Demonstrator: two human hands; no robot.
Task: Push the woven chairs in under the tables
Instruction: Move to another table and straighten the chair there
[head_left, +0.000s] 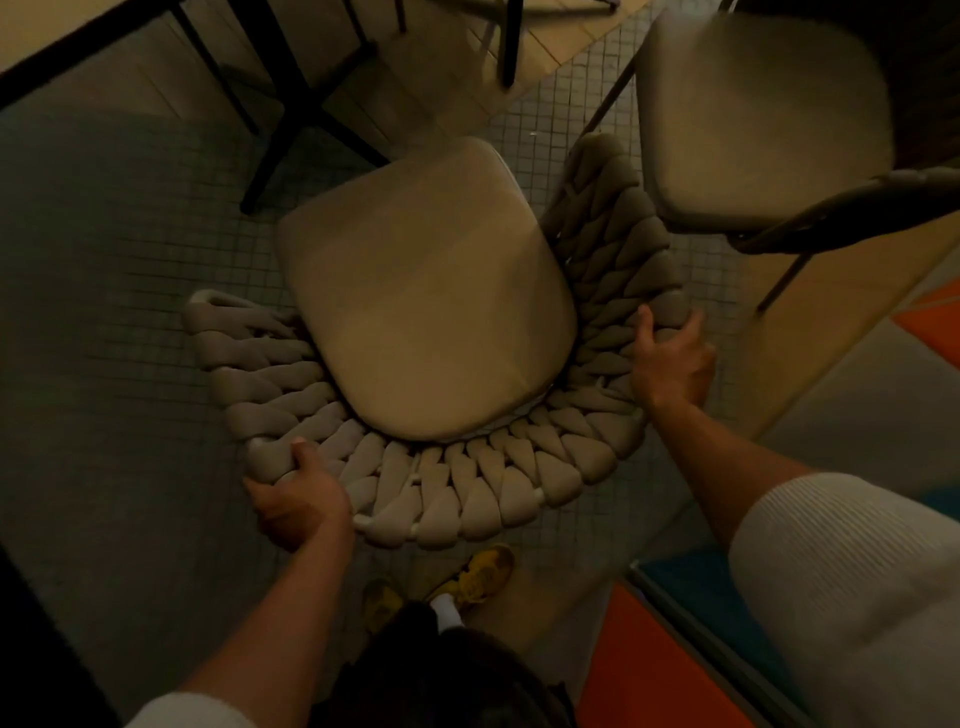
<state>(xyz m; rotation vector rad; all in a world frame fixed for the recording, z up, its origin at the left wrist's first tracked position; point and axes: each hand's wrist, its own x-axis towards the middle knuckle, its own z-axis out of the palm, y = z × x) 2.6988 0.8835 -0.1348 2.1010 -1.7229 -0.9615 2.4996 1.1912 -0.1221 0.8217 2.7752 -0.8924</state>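
Grip: left hand (298, 499) clamped chair (467, 483) back at 7 o'clock, right hand (670, 364) at 3.
Push: probably needed even force toward table (62, 49) at 11.

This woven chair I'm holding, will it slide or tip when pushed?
Likely slides, juddering on the tiled floor. The plump woven backrest probably gives slightly under the left hand and right hand. Wide grip: tipping unlikely.

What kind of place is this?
Likely a café or restaurant dining area: a woven chair and a second cushioned chair beside it, a black-legged table, and a mosaic-tile floor.
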